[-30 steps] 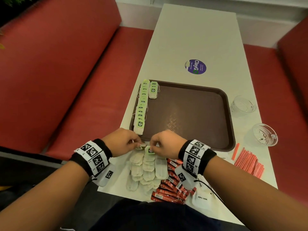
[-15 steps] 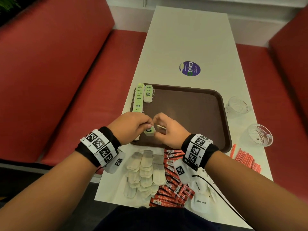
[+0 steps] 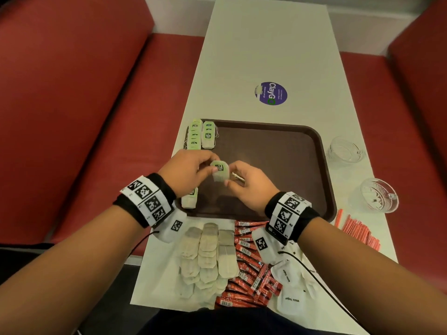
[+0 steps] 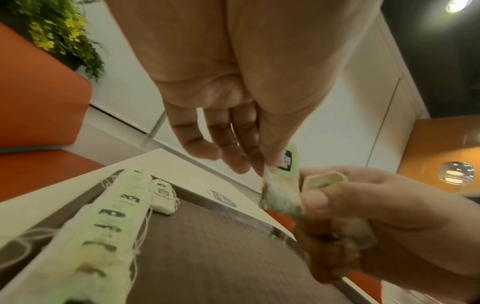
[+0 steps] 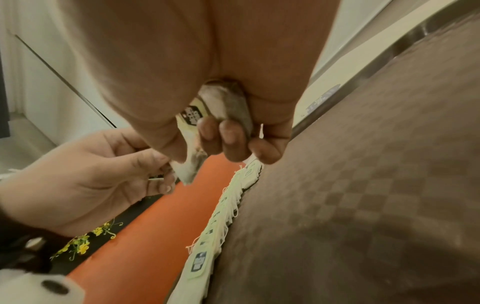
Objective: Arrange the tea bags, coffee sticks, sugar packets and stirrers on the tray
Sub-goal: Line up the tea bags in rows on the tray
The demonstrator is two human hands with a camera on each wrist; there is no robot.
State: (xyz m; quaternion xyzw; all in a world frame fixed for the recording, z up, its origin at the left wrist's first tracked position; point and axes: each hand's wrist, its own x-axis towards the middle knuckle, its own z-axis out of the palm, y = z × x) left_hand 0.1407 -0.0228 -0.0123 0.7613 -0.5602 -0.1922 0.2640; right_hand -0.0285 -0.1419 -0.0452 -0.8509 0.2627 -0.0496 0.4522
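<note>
Surface [image 3: 261, 44]: long, pale, set between red benches. Brown tray [image 3: 278, 165] sits across it, mostly bare.

On tray: one overlapped row of tea bags [image 3: 194, 136] along the left rim, green tags up; a second column begun beside it by a single bag [image 3: 208, 138].

Off tray, near edge: loose tea bag pile [image 3: 208, 255], coffee sticks [image 3: 251, 269], sugar packets [image 3: 290, 296]. Stirrers [image 3: 358, 233] lie at the right, near two glass cups [image 3: 378, 194].

Both hands are raised over the tray's near-left part. Left hand [image 3: 186, 175] pinches the held tea bag [image 3: 219, 170] at its tag end, other fingers loosely spread. Right hand [image 3: 249, 184] pinches the same bag's lower edge; its remaining fingers curl around at least one more bag in the palm, as the right wrist view shows.

Step in hand, as judged: passing one bag to the left hand for laying in the second column.

To do it well:
- right hand lets go only once the left pinch is firm
- keep the tag face up, matching the row
- lay it overlapping the single bag, edges parallel to the first row
- mind loose strings; they could drag neighbours out of line
</note>
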